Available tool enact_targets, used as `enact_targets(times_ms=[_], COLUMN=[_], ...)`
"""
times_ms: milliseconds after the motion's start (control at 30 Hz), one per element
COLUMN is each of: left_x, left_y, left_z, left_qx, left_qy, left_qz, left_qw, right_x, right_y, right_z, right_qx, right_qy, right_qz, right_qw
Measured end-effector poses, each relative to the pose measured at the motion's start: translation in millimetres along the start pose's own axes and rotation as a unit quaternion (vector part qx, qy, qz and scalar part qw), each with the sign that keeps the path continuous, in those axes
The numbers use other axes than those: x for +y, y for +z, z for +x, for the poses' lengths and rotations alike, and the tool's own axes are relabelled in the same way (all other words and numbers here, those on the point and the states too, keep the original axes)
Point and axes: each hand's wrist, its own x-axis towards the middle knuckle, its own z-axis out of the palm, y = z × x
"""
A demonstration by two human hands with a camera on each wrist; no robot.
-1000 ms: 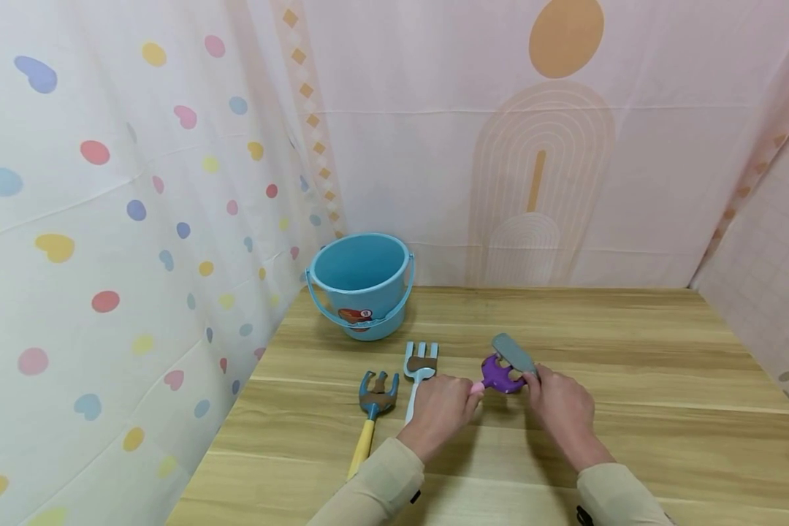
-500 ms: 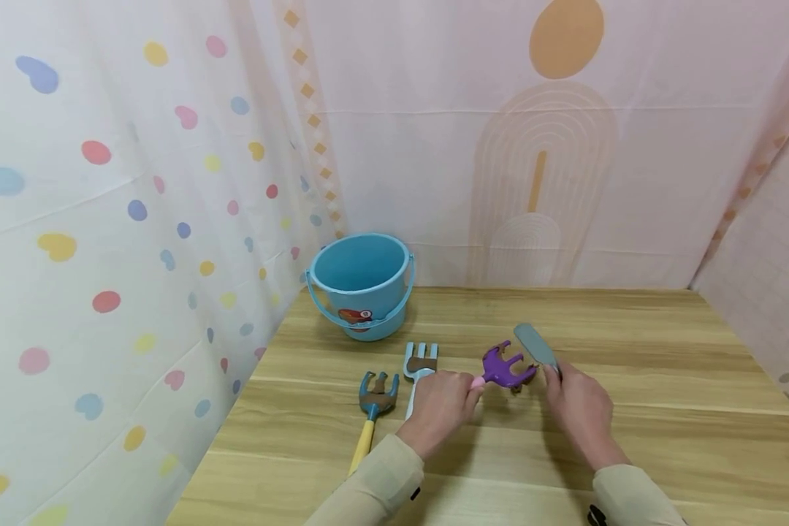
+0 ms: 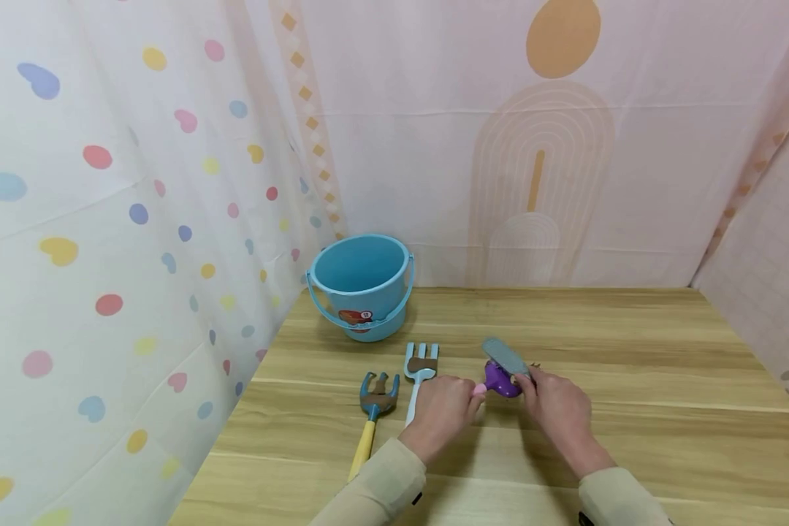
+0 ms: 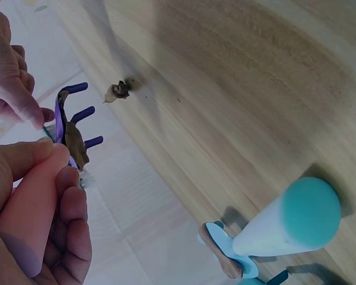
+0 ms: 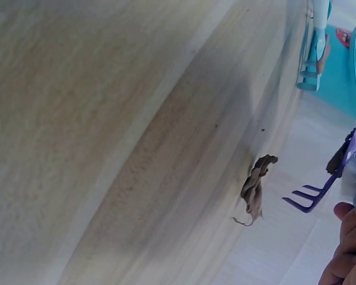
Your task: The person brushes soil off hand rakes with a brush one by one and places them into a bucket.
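My left hand grips the pink handle of a small purple toy rake, raised over the table. Brown matter clings between its prongs in the left wrist view. My right hand holds what looks like a small grey-backed brush laid across the rake head; its pale bristle side is mostly hidden. A brown, crumpled, leaf-like scrap is by the table beneath the rake; whether it lies there or is falling, I cannot tell.
Left of my hands lie a light blue rake and a dark blue rake with a yellow handle, both with brown patches on their heads. Behind them stands a blue bucket on the wooden table. Patterned curtains enclose the far and side edges.
The brush lifted away to the right of the rake, then came back left over its head. The left hand holds the rake in nearly the same place, its head now turned differently.
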Motion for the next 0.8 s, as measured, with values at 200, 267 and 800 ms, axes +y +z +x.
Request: enact_targets(times_ms=[200,267,800], left_x=[1.6,2.1,2.6], left_y=[-0.9,-1.1,0.1], left_z=[0.1,-0.1,-1.2], left_qx=[0.016,0.016,0.025], left_qy=[0.004,0.004,0.015], left_qz=[0.008,0.013,0.03], left_qw=[0.9998,0.9998,0.9991], right_x=[2.4,3.3,8.7], right_y=[-0.2,0.5,2.1], right_z=[0.3,0.2,0.6], right_qx=[0.001,0.002,-0.011], right_qy=[0.011,0.013,0.03], right_qz=[-0.001,-0.002,-0.01], right_qw=[0.9999,0.9999,0.9994])
